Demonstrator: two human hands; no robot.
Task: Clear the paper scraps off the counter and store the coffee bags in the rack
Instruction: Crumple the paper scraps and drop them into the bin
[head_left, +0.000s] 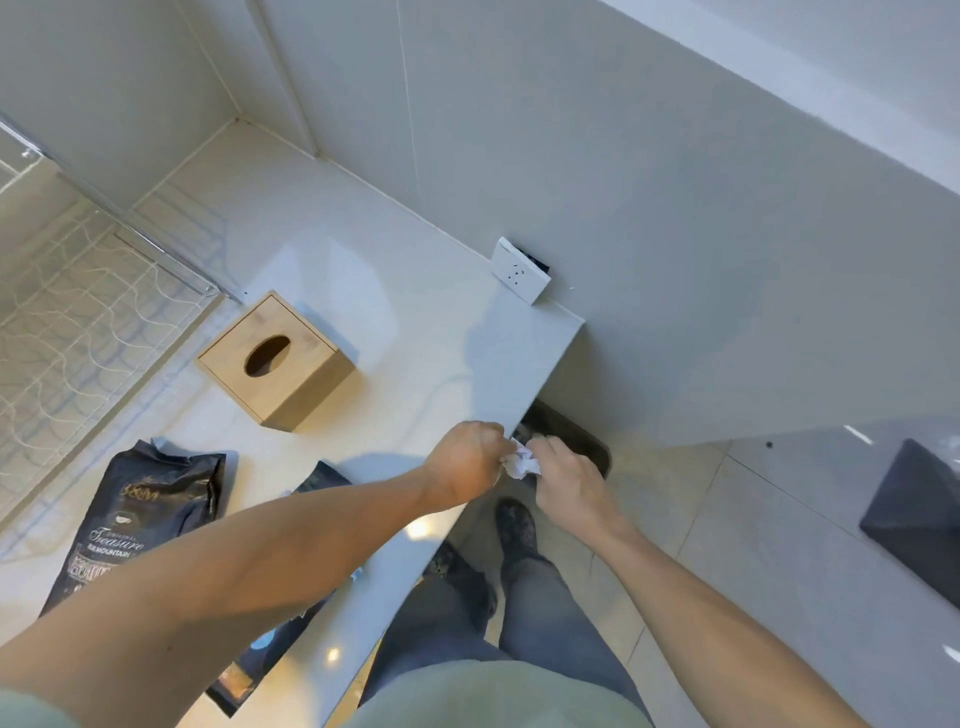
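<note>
A crumpled white paper scrap (522, 464) is pinched between my left hand (464, 462) and my right hand (563, 470), just past the counter's right edge (524, 384). Below them stands a dark bin (576, 431) on the floor, partly hidden by my hands. A black coffee bag (140, 514) lies flat on the counter at the lower left. A second dark coffee bag (317, 480) lies beside it, mostly covered by my left forearm. A wire rack (78, 291) stands at the far left of the counter.
A wooden tissue box (278, 358) sits mid-counter. A white wall socket (519, 270) is on the wall above the counter's far end. My legs and shoes (514, 525) stand on the tiled floor. A dark object (919, 514) lies at the right.
</note>
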